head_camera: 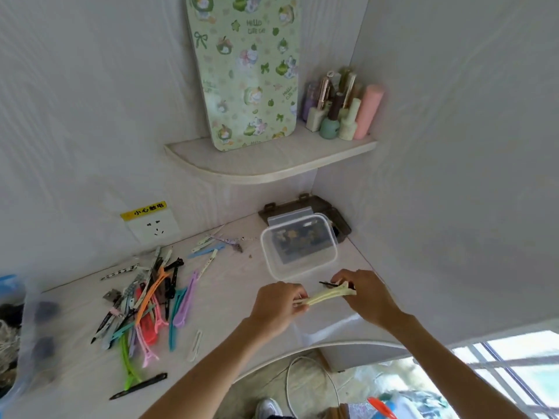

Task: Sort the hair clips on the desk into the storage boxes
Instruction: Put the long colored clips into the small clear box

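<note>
left hand (276,303) curled, right hand (367,293) pinching

Soft, even daylight was cast over the desk (242,297); glare was seen at the window (514,373) below-right of it. Edges were bent and blurred by wide-angle distortion.

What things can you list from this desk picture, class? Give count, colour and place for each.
hair clips: many, mixed colours, heaped on the desk's left
held clip: one, pale yellow, between both hands
clear box: one, open, near the corner
patterned board: one, green, leaning on the shelf
bottles: several, pastel, on the shelf's right
socket: one, white, on the wall
left hand: grips the clip
right hand: grips the clip
</note>
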